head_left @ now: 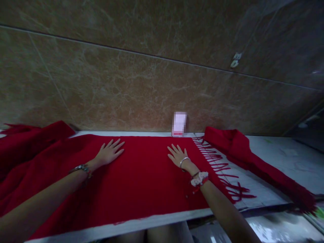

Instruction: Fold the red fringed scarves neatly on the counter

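A red scarf with a fringed right end lies spread out across a white table. My left hand rests flat on its upper left part, fingers spread. On the upper right part, my right hand also lies palm down with fingers apart, a little left of the fringe. Between the hands the cloth looks smooth, while left of my left arm it runs into loose folds. Neither hand grips anything.
A folded red scarf trails over the table at right. More bunched red cloth sits at far left. A blurred-out phone-like object leans against the brown tiled wall. The table's front edge is close to my body.
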The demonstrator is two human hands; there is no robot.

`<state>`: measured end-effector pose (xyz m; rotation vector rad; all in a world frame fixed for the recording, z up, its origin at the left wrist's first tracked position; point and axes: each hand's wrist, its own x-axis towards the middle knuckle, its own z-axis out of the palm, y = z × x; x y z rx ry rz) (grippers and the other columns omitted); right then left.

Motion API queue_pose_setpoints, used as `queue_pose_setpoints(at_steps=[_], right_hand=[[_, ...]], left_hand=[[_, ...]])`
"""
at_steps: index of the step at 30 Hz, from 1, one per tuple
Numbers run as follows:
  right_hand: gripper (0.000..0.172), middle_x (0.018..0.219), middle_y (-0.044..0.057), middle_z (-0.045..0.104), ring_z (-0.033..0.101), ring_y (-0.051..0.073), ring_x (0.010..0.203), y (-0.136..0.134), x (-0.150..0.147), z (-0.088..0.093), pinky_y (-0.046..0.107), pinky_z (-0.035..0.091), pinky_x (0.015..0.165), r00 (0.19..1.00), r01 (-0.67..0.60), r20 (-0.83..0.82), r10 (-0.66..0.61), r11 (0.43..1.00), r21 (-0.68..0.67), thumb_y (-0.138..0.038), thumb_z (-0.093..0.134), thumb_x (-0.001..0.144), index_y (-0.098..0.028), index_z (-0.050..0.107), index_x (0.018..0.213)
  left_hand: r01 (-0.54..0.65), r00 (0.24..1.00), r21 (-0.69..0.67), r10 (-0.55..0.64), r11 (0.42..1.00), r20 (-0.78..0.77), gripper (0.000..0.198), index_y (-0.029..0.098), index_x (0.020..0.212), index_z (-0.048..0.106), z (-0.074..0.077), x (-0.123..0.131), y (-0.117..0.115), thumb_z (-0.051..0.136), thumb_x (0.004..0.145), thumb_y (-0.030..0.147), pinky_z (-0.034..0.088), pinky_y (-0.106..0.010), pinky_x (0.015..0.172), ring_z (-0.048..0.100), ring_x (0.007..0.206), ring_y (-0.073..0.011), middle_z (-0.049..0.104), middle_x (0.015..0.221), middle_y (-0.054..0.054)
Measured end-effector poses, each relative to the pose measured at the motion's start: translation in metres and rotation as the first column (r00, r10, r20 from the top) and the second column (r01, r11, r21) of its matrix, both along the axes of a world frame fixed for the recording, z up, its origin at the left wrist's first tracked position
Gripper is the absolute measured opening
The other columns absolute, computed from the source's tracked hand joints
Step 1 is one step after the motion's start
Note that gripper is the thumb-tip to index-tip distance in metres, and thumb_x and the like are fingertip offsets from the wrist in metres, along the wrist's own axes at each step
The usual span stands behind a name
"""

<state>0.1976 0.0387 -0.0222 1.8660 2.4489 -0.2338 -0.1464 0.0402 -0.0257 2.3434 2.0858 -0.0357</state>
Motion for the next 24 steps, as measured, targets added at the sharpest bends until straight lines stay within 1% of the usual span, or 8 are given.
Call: queue_pose_setpoints(at_steps=[3, 6, 8, 10, 13, 18, 22, 24], right_hand=[[0.051, 0.146, 0.007, 0.019, 0.016, 0.025, 0.132, 0.011, 0.061, 0.0, 0.05, 0.018, 0.102, 0.964, 0.253, 0.078, -0.256, 0.966, 0.054, -0.041, 0.024, 0.09, -0.024, 0.023, 0.137], [0.051, 0.144, 0.012, 0.023, 0.018, 0.026, 0.131, 0.015, 0.09, 0.002, 0.05, 0.021, 0.1, 0.937, 0.325, 0.102, -0.334, 0.941, 0.096, -0.037, 0.025, 0.09, -0.016, 0.025, 0.137], [0.052, 0.144, 0.013, 0.022, 0.016, 0.026, 0.132, 0.011, 0.086, 0.001, 0.048, 0.02, 0.102, 0.952, 0.279, 0.09, -0.293, 0.95, 0.144, -0.036, 0.026, 0.089, -0.015, 0.026, 0.137], [0.052, 0.145, 0.01, 0.021, 0.016, 0.024, 0.132, 0.002, 0.072, -0.001, 0.046, 0.02, 0.103, 0.982, 0.162, 0.065, -0.175, 0.972, 0.171, -0.037, 0.028, 0.089, -0.017, 0.027, 0.137], [0.052, 0.144, 0.008, 0.024, 0.019, 0.023, 0.131, -0.014, 0.054, -0.005, 0.046, 0.019, 0.103, 0.999, 0.028, 0.037, -0.033, 0.992, 0.122, -0.039, 0.028, 0.088, -0.019, 0.029, 0.136], [0.054, 0.144, 0.008, 0.022, 0.018, 0.025, 0.132, -0.024, 0.057, -0.002, 0.047, 0.017, 0.104, 1.0, 0.004, 0.022, -0.006, 0.998, 0.064, -0.043, 0.028, 0.087, -0.019, 0.029, 0.136], [0.059, 0.145, 0.009, 0.018, 0.015, 0.027, 0.132, -0.003, 0.051, 0.009, 0.049, 0.015, 0.104, 0.998, 0.059, -0.019, -0.058, 0.997, 0.052, -0.048, 0.028, 0.086, -0.02, 0.025, 0.138], [0.06, 0.146, 0.008, 0.017, 0.011, 0.026, 0.133, 0.012, 0.042, 0.012, 0.049, 0.014, 0.104, 0.998, 0.064, -0.031, -0.062, 0.996, 0.066, -0.05, 0.025, 0.087, -0.02, 0.021, 0.138]], left_hand=[[0.036, 0.999, 0.015, -0.036, 0.999, -0.015, 0.051, 0.026, 0.136, 0.026, -0.003, -0.007, 0.001, 0.023, 0.086, 0.037, 0.023, -0.054, 0.098, 0.02, 0.13, -0.0308, 0.022, 0.143, -0.005], [0.052, 0.998, 0.03, -0.052, 0.998, -0.02, 0.052, 0.025, 0.136, 0.028, -0.004, -0.009, 0.003, 0.023, 0.086, 0.037, 0.025, -0.054, 0.097, 0.022, 0.129, -0.0313, 0.023, 0.143, -0.006], [0.061, 0.998, 0.04, -0.06, 0.997, -0.012, 0.052, 0.024, 0.136, 0.03, -0.005, -0.009, 0.003, 0.023, 0.086, 0.037, 0.026, -0.055, 0.096, 0.023, 0.129, -0.0318, 0.024, 0.142, -0.007], [0.065, 0.998, 0.043, -0.065, 0.997, 0.0, 0.051, 0.024, 0.135, 0.03, -0.007, -0.01, 0.001, 0.023, 0.086, 0.036, 0.026, -0.055, 0.095, 0.022, 0.129, -0.0318, 0.025, 0.142, -0.007], [0.06, 0.998, 0.036, -0.06, 0.998, 0.003, 0.051, 0.024, 0.135, 0.031, -0.008, -0.015, -0.01, 0.023, 0.086, 0.036, 0.025, -0.053, 0.097, 0.021, 0.13, -0.0309, 0.027, 0.142, -0.007], [0.06, 0.998, -0.005, -0.06, 0.998, -0.024, 0.052, 0.023, 0.136, 0.028, -0.005, -0.024, -0.022, 0.022, 0.087, 0.037, 0.024, -0.053, 0.098, 0.019, 0.13, -0.0312, 0.025, 0.143, -0.007], [0.109, 0.993, 0.037, -0.107, 0.993, -0.048, 0.05, 0.026, 0.134, 0.034, 0.004, -0.013, -0.004, 0.024, 0.087, 0.04, 0.02, -0.056, 0.099, 0.019, 0.13, -0.0332, 0.026, 0.142, -0.007], [0.09, 0.996, 0.047, -0.088, 0.995, -0.035, 0.052, 0.025, 0.135, 0.032, 0.008, -0.003, 0.009, 0.024, 0.087, 0.042, 0.019, -0.057, 0.099, 0.016, 0.13, -0.0342, 0.023, 0.143, -0.007]])
